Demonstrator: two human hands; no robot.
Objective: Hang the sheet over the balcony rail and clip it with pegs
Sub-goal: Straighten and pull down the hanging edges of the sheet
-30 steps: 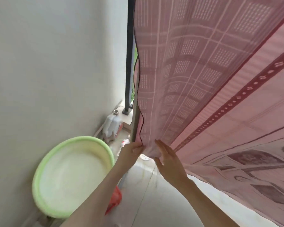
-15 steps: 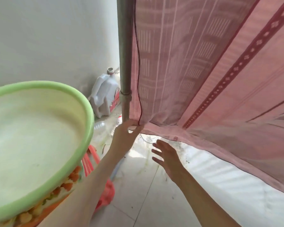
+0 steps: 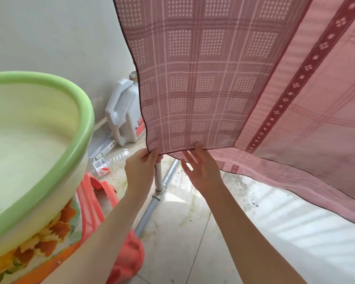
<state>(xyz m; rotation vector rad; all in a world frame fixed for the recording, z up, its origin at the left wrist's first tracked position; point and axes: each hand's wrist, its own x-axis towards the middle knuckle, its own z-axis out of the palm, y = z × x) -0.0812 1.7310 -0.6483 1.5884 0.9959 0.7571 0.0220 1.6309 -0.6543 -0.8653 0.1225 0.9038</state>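
Note:
A thin pink sheet [image 3: 234, 78] with a checked panel and a dark patterned stripe hangs down from above the frame and fills the upper right. My left hand [image 3: 140, 171] pinches its lower left corner between thumb and fingers. My right hand [image 3: 201, 169] is just to the right, fingers spread and straight, with the fingertips touching the bottom hem. A second layer of the sheet slopes away lower right. No rail top and no pegs are in view.
A green-rimmed basin [image 3: 39, 140] stands close at the left on a red stool [image 3: 103, 206]. A white jug [image 3: 123, 113] and litter lie by the wall. Below my hands, a metal pipe [image 3: 152, 206] slants across the tiled floor [image 3: 193, 242].
The view has tipped down. The sheet's corner now hangs flatter. My right hand has risen from below the hem to touch it. My left hand has kept its pinch on the corner.

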